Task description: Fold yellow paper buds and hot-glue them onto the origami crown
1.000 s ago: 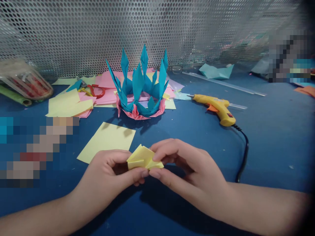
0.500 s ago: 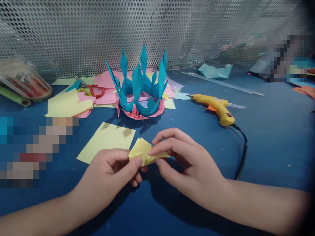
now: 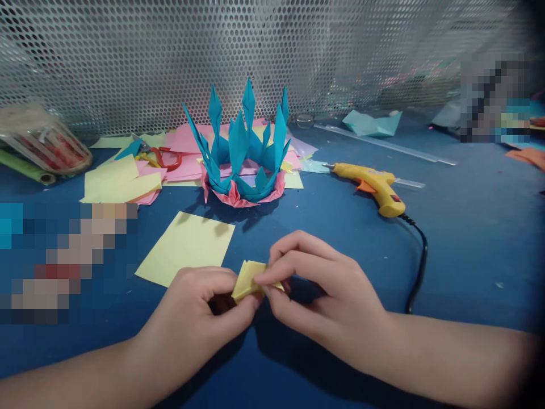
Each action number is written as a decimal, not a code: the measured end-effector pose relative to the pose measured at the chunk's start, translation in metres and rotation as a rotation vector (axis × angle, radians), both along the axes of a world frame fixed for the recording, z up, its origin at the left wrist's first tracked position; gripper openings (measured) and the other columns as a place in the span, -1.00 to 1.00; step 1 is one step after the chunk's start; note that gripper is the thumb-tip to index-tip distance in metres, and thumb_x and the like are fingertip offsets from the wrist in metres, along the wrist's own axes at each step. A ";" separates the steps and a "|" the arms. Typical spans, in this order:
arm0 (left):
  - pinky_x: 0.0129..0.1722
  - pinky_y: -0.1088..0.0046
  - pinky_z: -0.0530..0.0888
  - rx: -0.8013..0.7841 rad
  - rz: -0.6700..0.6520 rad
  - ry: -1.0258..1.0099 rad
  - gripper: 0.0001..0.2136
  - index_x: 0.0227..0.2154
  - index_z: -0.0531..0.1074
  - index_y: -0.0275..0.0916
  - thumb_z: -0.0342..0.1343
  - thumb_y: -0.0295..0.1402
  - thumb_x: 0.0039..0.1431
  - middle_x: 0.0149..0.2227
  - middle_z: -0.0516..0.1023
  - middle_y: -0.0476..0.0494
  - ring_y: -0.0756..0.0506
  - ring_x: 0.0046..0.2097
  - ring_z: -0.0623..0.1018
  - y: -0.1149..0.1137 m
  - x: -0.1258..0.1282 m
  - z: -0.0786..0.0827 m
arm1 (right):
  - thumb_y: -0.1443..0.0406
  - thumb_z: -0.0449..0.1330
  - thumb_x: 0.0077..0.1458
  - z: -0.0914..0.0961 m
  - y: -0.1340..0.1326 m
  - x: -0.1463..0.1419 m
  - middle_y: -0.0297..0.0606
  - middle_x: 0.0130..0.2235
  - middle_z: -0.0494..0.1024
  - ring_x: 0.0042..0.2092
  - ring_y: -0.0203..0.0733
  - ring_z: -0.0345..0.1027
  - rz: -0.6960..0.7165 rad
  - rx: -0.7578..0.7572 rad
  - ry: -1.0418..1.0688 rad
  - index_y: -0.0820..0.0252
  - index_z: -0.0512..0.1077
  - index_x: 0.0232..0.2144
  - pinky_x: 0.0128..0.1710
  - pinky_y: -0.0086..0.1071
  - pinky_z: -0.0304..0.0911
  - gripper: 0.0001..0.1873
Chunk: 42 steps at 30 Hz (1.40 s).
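Note:
A small folded piece of yellow paper (image 3: 250, 279) is held between both hands above the blue table. My left hand (image 3: 200, 309) is closed on its left and lower edge, thumb underneath. My right hand (image 3: 327, 284) pinches its right side between thumb and fingers, which partly cover it. Just behind my left hand a flat yellow paper square (image 3: 187, 244) lies on the table. Farther back stands a paper crown (image 3: 238, 147) of blue folded points, with pink folded paper around its base.
A yellow glue gun (image 3: 370, 184) with a black cord (image 3: 423, 255) lies to the right, near clear glue sticks (image 3: 383, 145). Red-handled scissors (image 3: 168, 159) rest among loose paper. A plastic jar (image 3: 46, 136) is at left. Perforated metal (image 3: 149, 62) closes the back.
The folded yellow paper has come slightly lower and turned, showing a narrower shape. Both hands have shifted a little down, and my left hand has moved right.

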<state>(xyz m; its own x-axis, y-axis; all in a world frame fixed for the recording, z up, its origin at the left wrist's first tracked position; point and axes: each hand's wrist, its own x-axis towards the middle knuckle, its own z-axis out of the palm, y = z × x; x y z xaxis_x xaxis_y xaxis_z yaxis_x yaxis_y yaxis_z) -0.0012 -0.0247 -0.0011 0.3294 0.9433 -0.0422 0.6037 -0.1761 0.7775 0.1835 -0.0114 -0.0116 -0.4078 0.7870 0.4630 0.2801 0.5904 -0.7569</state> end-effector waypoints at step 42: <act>-0.53 0.63 0.35 -0.387 -0.003 -0.309 -0.85 -0.41 0.59 -0.19 0.10 -0.41 0.08 -0.54 0.49 0.05 0.05 -0.51 0.40 0.004 0.000 0.004 | 0.52 0.22 0.05 0.002 0.004 0.004 -0.32 -0.28 0.60 -0.28 -0.34 0.52 0.040 0.158 -0.021 0.09 0.47 -0.37 -0.23 -0.54 0.47 -0.79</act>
<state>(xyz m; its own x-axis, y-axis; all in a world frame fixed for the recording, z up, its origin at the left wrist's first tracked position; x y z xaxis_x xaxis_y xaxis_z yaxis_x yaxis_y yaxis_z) -0.0012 -0.0202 0.0033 0.3848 0.8765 -0.2893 0.3344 0.1598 0.9288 0.1877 -0.0079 -0.0092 -0.4478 0.6879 0.5712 0.2688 0.7129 -0.6478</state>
